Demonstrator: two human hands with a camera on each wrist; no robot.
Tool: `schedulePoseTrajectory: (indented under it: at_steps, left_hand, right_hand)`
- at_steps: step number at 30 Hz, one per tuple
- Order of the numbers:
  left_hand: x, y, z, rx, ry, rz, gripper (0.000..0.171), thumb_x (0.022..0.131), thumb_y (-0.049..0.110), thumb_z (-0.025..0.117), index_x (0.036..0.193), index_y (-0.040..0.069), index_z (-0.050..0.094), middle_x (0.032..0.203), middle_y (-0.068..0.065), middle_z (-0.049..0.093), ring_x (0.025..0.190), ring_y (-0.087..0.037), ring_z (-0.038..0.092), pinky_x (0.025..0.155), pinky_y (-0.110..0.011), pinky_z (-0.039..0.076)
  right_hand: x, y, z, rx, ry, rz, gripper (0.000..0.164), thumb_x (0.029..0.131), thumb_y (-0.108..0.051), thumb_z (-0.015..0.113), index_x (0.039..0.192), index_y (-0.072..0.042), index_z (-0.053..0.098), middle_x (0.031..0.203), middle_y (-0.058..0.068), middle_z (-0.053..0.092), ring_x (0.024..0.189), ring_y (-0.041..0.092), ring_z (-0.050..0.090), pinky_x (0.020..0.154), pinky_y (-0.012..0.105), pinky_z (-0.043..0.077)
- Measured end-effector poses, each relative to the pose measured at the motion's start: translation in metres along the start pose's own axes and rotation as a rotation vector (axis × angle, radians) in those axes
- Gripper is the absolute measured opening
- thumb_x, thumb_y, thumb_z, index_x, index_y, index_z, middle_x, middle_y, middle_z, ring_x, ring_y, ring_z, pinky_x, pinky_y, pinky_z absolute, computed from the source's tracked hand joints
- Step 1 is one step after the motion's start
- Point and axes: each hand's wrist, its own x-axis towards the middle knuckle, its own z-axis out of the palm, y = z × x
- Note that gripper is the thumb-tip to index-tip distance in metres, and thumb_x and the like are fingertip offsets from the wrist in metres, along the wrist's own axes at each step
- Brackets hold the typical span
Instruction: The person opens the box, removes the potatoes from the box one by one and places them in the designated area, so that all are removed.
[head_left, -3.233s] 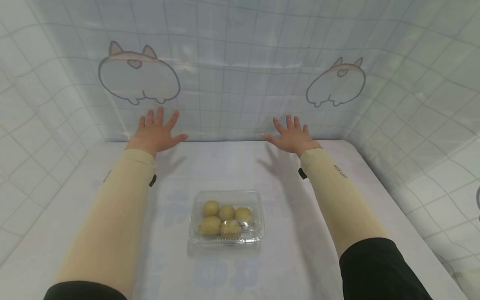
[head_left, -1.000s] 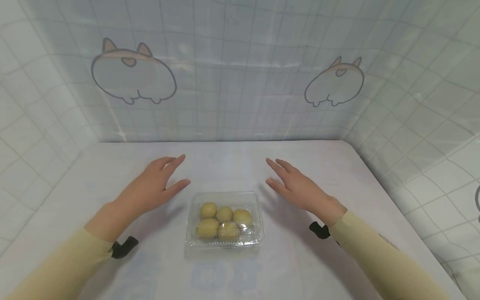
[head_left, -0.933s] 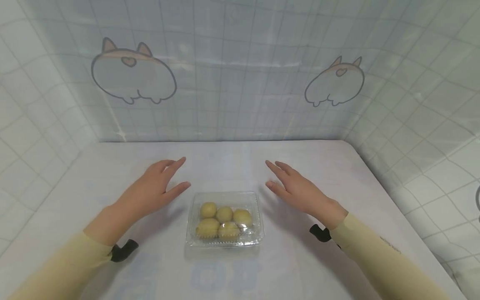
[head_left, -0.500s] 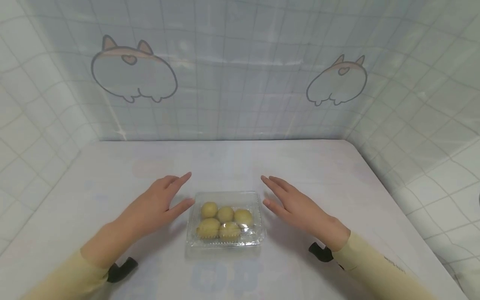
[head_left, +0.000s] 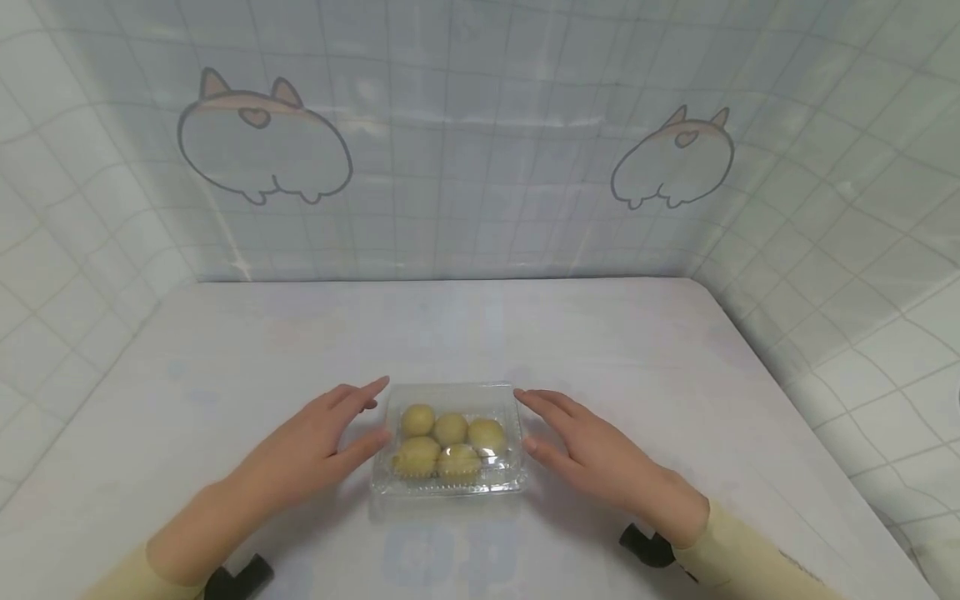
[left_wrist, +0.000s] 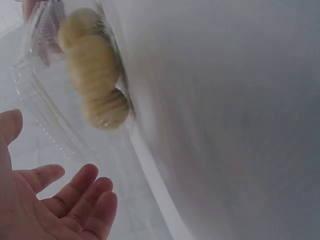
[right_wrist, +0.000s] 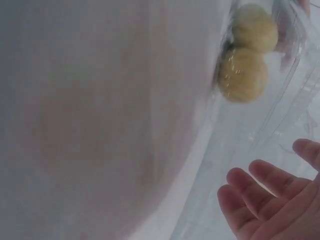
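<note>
A clear plastic clamshell box [head_left: 491, 481] lies closed on the table, holding several round yellow pieces [head_left: 452, 429] whose kind I cannot make out. On its left side is my left hand [head_left: 307, 446], fingers extended and thumb spread; the fingertips reach its left edge, though I cannot tell whether they touch. Mirroring it, my right hand [head_left: 596, 446] has its fingers beside the box's right edge, contact again unclear. In the left wrist view the left hand [left_wrist: 67, 202] shows a gap to the box. The right wrist view has the right hand [right_wrist: 272, 200] with loosely bent fingers, likewise apart.
A pale printed cloth covers the table [head_left: 585, 333]. Behind it rises a white grid-patterned sheet [head_left: 465, 208] with two cartoon animal drawings, and similar sheets stand at both sides. Each wrist carries a black device [head_left: 647, 546].
Both hands have come back from the rear sheet toward the person, then down and inward to the two sides of the box. The box stays in place on the table.
</note>
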Motion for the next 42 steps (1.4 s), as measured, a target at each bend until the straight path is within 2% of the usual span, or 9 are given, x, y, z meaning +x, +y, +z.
schedulePoseTrajectory:
  at_steps: [8, 15, 18, 26, 30, 36, 42]
  left_hand:
    - [-0.008, 0.006, 0.003, -0.049, -0.022, 0.009, 0.066, 0.097, 0.058, 0.053, 0.151, 0.02, 0.043, 0.127, 0.007, 0.056, 0.111, -0.013, 0.059, 0.088, -0.042, 0.055]
    - [-0.018, 0.015, 0.005, -0.092, -0.051, -0.032, 0.067, 0.094, 0.06, 0.057, 0.148, 0.021, 0.047, 0.129, 0.008, 0.054, 0.104, -0.006, 0.06, 0.076, -0.029, 0.056]
    - [-0.022, 0.02, 0.006, -0.106, -0.052, -0.036, 0.073, 0.09, 0.062, 0.06, 0.149, 0.02, 0.046, 0.129, 0.008, 0.053, 0.104, -0.004, 0.059, 0.079, -0.031, 0.057]
    - [-0.035, 0.027, 0.007, -0.06, -0.037, -0.026, 0.092, 0.079, 0.067, 0.07, 0.152, 0.02, 0.04, 0.129, 0.01, 0.049, 0.104, -0.001, 0.059, 0.08, -0.029, 0.056]
    - [-0.039, 0.028, 0.009, -0.056, -0.016, -0.021, 0.092, 0.079, 0.066, 0.071, 0.151, 0.019, 0.042, 0.128, 0.01, 0.05, 0.102, -0.002, 0.059, 0.08, -0.029, 0.057]
    - [-0.04, 0.029, 0.012, -0.078, 0.007, -0.019, 0.09, 0.08, 0.069, 0.067, 0.151, 0.018, 0.043, 0.128, 0.009, 0.051, 0.099, -0.002, 0.061, 0.079, -0.027, 0.057]
    - [-0.042, 0.028, 0.014, -0.161, 0.026, -0.018, 0.086, 0.081, 0.057, 0.075, 0.15, 0.016, 0.044, 0.128, 0.007, 0.05, 0.091, -0.003, 0.064, 0.078, -0.027, 0.058]
  right_hand:
    - [-0.013, -0.004, 0.004, -0.021, 0.01, -0.034, 0.057, 0.101, -0.056, 0.045, 0.153, -0.036, 0.034, 0.152, -0.01, 0.038, 0.137, 0.01, 0.038, 0.108, 0.041, 0.043]
    - [-0.021, -0.009, 0.007, 0.005, -0.02, -0.044, 0.061, 0.096, -0.06, 0.052, 0.151, -0.038, 0.036, 0.152, -0.01, 0.039, 0.137, 0.011, 0.04, 0.107, 0.042, 0.044]
    - [-0.025, -0.01, 0.007, 0.003, -0.013, -0.061, 0.065, 0.094, -0.06, 0.055, 0.151, -0.036, 0.037, 0.152, -0.009, 0.04, 0.137, 0.012, 0.041, 0.107, 0.041, 0.045]
    - [-0.028, -0.013, 0.011, -0.054, 0.063, -0.16, 0.065, 0.093, -0.052, 0.063, 0.15, -0.027, 0.042, 0.148, -0.004, 0.047, 0.131, 0.016, 0.049, 0.102, 0.041, 0.05]
    - [-0.027, -0.014, 0.012, -0.066, 0.09, -0.202, 0.063, 0.093, -0.045, 0.068, 0.147, -0.022, 0.046, 0.143, -0.002, 0.053, 0.128, 0.015, 0.052, 0.103, 0.038, 0.049]
    - [-0.029, -0.014, 0.013, -0.071, 0.109, -0.221, 0.06, 0.092, -0.039, 0.071, 0.145, -0.021, 0.048, 0.139, 0.0, 0.056, 0.124, 0.015, 0.056, 0.1, 0.037, 0.051]
    - [-0.029, -0.014, 0.016, -0.065, 0.133, -0.237, 0.061, 0.091, -0.037, 0.073, 0.144, -0.02, 0.05, 0.138, 0.001, 0.058, 0.123, 0.014, 0.056, 0.099, 0.035, 0.052]
